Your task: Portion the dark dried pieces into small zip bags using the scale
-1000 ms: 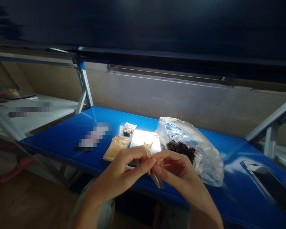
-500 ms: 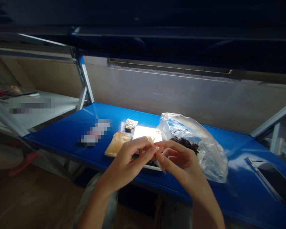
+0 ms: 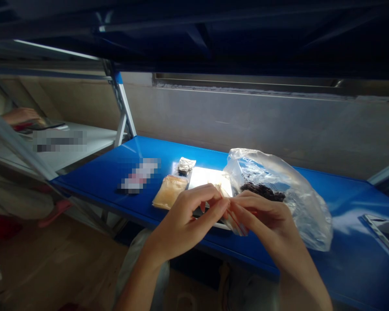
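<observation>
My left hand (image 3: 186, 222) and my right hand (image 3: 267, 218) meet above the front of the blue shelf, fingertips pinched together. Between them they hold a small, thin, see-through plastic bag (image 3: 237, 226) with a reddish edge. Behind the hands is a white, brightly lit flat object (image 3: 202, 176), partly hidden by them. To its left lies a stack of yellowish plastic bags (image 3: 170, 192). A large clear plastic bag (image 3: 311, 216) lies open on the right, with dark crumbly material (image 3: 262, 192) in it.
A small silvery packet (image 3: 185, 166) lies behind the yellowish stack. At the far right of the blue shelf (image 3: 100, 177) is a phone (image 3: 384, 237). A blurred-out item (image 3: 139, 176) sits on the left. Another person's hand (image 3: 21, 115) is over the white shelf beyond the post.
The view has shifted, so the shelf and things appear farther right. The small bag between my fingers shows more broadly below them. Another person's hand has come into view at left.
</observation>
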Action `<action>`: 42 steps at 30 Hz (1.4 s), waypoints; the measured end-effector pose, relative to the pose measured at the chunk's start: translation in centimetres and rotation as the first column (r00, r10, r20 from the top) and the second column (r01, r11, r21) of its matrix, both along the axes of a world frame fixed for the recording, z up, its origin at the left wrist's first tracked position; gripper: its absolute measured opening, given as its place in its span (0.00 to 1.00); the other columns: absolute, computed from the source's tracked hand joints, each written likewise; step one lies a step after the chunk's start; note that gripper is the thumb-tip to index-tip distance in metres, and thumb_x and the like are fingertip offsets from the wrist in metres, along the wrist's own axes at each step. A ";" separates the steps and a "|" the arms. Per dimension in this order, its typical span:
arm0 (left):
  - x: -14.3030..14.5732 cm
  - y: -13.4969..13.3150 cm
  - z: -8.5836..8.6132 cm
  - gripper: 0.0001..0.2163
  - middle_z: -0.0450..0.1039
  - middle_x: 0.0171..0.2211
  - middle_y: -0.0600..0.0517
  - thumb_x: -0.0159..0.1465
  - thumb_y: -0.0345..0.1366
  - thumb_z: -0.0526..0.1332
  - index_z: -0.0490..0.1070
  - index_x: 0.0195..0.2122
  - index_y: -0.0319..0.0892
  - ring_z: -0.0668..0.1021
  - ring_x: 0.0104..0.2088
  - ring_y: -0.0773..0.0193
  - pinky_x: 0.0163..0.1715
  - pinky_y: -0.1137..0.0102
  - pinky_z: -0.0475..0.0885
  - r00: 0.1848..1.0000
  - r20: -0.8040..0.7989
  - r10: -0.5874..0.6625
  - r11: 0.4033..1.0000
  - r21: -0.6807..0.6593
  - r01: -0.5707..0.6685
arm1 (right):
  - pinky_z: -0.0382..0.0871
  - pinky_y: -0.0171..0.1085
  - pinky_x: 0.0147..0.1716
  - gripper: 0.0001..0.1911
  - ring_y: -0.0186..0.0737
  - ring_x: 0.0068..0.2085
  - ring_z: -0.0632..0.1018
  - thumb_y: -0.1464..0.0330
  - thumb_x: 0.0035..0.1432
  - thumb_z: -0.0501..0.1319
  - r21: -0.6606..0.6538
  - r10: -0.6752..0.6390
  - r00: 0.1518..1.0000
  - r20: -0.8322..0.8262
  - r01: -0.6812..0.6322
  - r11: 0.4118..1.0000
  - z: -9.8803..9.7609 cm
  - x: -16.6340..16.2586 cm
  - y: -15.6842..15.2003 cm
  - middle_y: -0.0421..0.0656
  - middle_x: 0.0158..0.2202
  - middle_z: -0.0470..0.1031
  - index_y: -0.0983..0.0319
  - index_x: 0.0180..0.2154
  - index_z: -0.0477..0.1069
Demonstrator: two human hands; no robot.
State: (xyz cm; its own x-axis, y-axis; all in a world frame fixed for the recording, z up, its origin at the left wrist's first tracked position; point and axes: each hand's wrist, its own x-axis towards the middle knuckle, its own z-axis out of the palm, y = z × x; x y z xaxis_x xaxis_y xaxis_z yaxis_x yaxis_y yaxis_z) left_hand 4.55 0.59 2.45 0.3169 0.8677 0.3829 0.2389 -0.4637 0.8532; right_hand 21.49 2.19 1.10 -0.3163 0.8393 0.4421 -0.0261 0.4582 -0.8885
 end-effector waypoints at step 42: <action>0.8 0.2 -0.8 0.13 0.61 0.18 0.57 0.62 0.34 0.55 0.59 0.19 0.41 0.64 0.21 0.70 0.21 0.74 0.59 0.923 -0.169 0.345 0.935 0.144 -0.323 | 0.64 0.27 0.15 0.06 0.34 0.24 0.77 0.68 0.53 0.63 0.116 -0.323 0.915 0.241 0.303 0.946 0.2 -1.9 -1.1 0.41 0.25 0.77 0.59 0.28 0.80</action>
State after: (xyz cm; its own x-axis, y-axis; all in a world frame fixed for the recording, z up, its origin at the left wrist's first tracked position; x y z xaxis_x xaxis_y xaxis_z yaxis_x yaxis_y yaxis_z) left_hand 5.36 0.76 1.62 0.0921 0.8907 0.4452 0.5472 -0.4188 0.7247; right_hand 19.56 1.10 1.33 -0.1528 0.8813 0.4473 0.3507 0.4715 -0.8091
